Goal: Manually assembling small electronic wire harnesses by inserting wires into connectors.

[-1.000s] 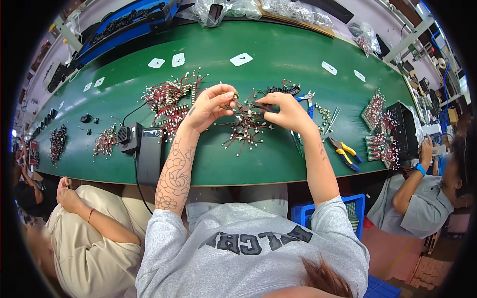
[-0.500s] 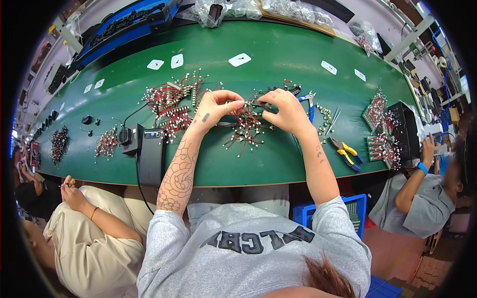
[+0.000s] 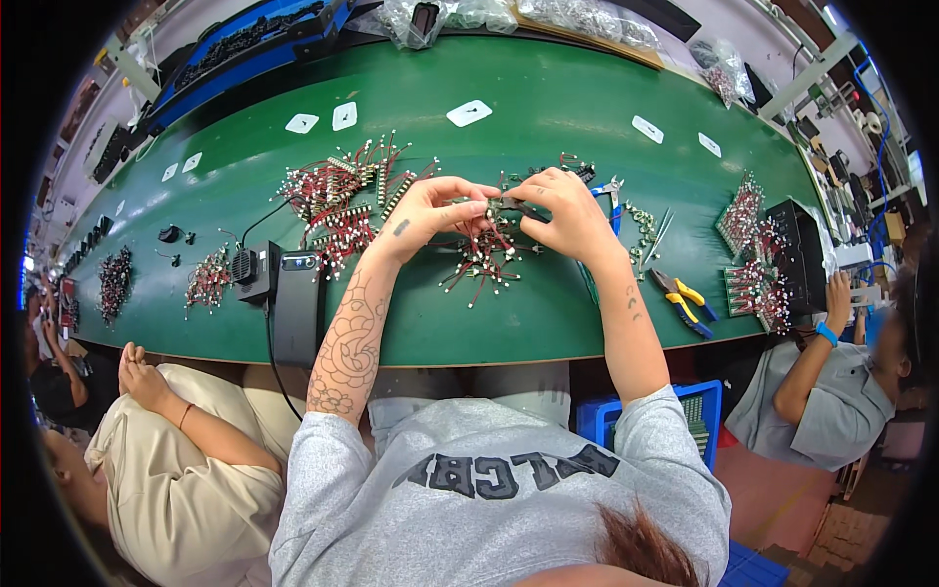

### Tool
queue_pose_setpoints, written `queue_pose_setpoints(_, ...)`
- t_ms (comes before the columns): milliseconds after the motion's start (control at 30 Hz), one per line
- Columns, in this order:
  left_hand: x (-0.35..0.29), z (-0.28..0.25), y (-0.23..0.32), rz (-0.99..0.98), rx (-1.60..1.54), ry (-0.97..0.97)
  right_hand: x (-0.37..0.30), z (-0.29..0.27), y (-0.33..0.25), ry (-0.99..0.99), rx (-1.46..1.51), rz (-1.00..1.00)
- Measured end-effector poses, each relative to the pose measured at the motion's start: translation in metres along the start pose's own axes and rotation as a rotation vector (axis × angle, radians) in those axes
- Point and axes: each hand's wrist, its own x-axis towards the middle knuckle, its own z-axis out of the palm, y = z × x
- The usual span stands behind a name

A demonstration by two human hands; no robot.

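My left hand [image 3: 440,213] is closed, thumb and fingers pinching a small circuit board [image 3: 495,207] above the middle of the table. Facing it, my right hand [image 3: 565,211] grips a small dark piece [image 3: 528,210] that points toward the board; its kind is hard to make out. Beneath both hands lies a loose pile of red-wired parts with white ends [image 3: 481,262]. Left of my left hand spreads a larger heap of wired board strips [image 3: 342,201]. Small loose pieces [image 3: 641,227] lie to the right of my right hand.
Blue-handled pliers [image 3: 613,201], tweezers [image 3: 660,235] and yellow-blue pliers [image 3: 683,298] lie on the right. A dark power bank [image 3: 298,311] stands by the table's front edge, left of centre. Wired boards [image 3: 740,217] are stacked far right. People sit on both sides.
My hands stay close together, with small finger shifts; the circuit board at my left fingertips now shows more clearly. The person on the left has brought their hands closer together.
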Motion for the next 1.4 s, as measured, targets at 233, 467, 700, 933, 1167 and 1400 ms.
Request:
queue_pose_setpoints(233,0.0,-0.005,-0.004,-0.047,-0.125,-0.106,0.002,0.002,-0.001,0.029,0.056,-0.074)
queue_pose_setpoints(467,0.002,-0.005,-0.005,-0.048,-0.149,-0.096,0.005,-0.001,-0.003,0.066,0.045,-0.113)
queue_pose_setpoints(700,0.002,-0.017,-0.008,-0.083,-0.232,-0.162,0.004,0.001,-0.002,0.08,0.079,-0.152)
queue_pose_setpoints(933,-0.001,-0.017,-0.001,-0.075,-0.076,-0.085,0.007,-0.003,0.013,0.107,0.211,-0.023)
queue_pose_setpoints(1167,0.002,-0.009,0.002,0.088,0.013,-0.042,0.013,-0.014,0.002,0.695,1.521,0.37)
queue_pose_setpoints(1400,0.0,0.003,-0.005,0.108,0.024,-0.084,-0.101,0.003,-0.065,0.498,0.872,0.581)
